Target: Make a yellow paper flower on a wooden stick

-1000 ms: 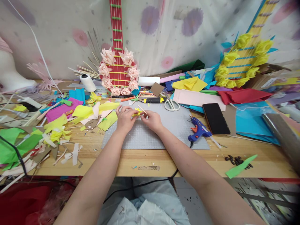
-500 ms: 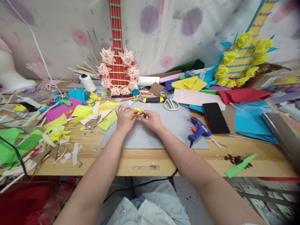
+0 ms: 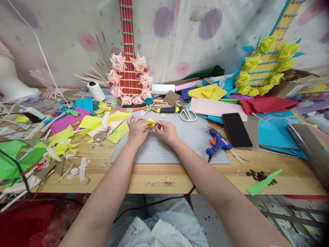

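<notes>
Over the grey cutting mat [image 3: 159,154], both hands are close together at mid-bench. Between the fingertips of my left hand [image 3: 138,130] is a small piece of yellow paper [image 3: 150,124], bunched or folded; its exact shape is partly covered by the fingers. My right hand [image 3: 166,132] pinches a thin wooden stick [image 3: 155,119], whose upper end points up and left beside the yellow paper. Whether stick and paper are joined cannot be made out.
Right of the hands lie a blue glue gun [image 3: 218,141], a black phone [image 3: 236,129] and scissors [image 3: 188,114]. A utility knife [image 3: 168,109] is behind them. Paper scraps [image 3: 63,140] cover the left side. Red [image 3: 128,73] and yellow [image 3: 264,67] paper-flowered guitar models stand behind.
Almost nothing differs. The yellow paper has turned slightly between the fingertips, while both hands and the stick stay in about the same place.
</notes>
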A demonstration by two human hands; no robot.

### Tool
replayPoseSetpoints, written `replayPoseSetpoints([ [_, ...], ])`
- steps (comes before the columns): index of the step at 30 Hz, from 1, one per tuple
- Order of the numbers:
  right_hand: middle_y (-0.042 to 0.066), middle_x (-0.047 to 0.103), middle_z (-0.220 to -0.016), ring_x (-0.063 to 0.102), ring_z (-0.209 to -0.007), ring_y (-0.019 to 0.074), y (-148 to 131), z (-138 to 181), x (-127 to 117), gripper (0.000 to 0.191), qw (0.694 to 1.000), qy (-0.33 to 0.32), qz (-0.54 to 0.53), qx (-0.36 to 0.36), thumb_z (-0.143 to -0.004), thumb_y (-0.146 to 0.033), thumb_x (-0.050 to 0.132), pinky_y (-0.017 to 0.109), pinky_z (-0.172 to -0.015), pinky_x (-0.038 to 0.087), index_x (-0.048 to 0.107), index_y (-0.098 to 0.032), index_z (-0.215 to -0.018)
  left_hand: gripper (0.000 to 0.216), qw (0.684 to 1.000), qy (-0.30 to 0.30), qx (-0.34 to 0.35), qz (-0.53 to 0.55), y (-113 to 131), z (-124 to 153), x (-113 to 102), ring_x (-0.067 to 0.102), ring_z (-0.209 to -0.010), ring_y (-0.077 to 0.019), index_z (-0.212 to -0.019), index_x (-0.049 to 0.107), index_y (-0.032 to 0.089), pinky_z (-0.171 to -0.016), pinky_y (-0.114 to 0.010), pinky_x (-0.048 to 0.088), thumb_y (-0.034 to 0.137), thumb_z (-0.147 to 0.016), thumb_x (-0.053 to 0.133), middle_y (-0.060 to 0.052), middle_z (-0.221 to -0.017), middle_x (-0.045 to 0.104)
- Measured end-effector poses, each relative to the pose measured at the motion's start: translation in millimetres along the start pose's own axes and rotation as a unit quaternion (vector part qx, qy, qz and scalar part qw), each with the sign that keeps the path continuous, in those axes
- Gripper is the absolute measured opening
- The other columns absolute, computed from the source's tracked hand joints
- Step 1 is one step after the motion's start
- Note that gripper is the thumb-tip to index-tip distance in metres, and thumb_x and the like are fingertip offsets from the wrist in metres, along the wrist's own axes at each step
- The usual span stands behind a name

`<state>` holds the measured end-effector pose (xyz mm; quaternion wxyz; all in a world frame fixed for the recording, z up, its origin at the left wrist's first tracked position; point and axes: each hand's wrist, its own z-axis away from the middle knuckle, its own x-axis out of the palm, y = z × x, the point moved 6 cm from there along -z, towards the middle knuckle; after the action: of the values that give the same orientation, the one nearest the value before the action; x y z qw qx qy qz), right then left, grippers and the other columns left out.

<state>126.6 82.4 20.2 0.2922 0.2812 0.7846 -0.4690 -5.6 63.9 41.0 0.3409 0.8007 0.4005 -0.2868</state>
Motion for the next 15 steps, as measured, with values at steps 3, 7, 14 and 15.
replayPoseSetpoints([
  [3,0.0,0.064,-0.074,0.054,-0.065,0.0118,-2,0,0,0.019,1.0,-0.006,0.006,-0.008,-0.075,-0.026,0.048,0.023,-0.062,0.036,0.064,-0.022,-0.084,0.013,1.0,0.003,-0.003,0.002,2,0,-1,0.053,-0.094,-0.0205,-0.083,0.064,0.028,-0.101,-0.047,0.02,0.025,-0.072,0.058,0.0,-0.083,0.068],
  [7,0.0,0.064,-0.075,0.056,-0.069,0.0121,-8,1,0,0.019,0.999,-0.017,0.015,-0.023,-0.076,-0.024,0.047,0.022,-0.063,0.036,0.064,-0.022,-0.085,0.019,1.0,0.018,-0.01,0.006,6,1,-3,0.053,-0.093,-0.0203,-0.086,0.062,0.027,-0.101,-0.046,0.02,0.018,-0.071,0.054,0.001,-0.082,0.067],
  [14,0.001,0.065,-0.078,0.056,-0.072,0.0126,-16,2,1,0.019,0.997,-0.032,0.026,-0.069,-0.077,-0.022,0.046,0.022,-0.063,0.035,0.064,-0.021,-0.081,0.023,1.0,0.025,0.002,-0.001,10,1,-7,0.051,-0.097,-0.0197,-0.086,0.061,0.027,-0.102,-0.044,0.02,0.014,-0.072,0.05,0.001,-0.087,0.067],
  [15,0.001,0.065,-0.078,0.056,-0.071,0.0125,-16,3,1,0.019,0.997,-0.032,0.026,-0.07,-0.077,-0.022,0.045,0.022,-0.062,0.035,0.064,-0.021,-0.081,0.023,1.0,0.023,0.002,-0.001,10,1,-6,0.052,-0.097,-0.0197,-0.085,0.062,0.027,-0.102,-0.045,0.02,0.014,-0.072,0.05,0.001,-0.084,0.067],
])
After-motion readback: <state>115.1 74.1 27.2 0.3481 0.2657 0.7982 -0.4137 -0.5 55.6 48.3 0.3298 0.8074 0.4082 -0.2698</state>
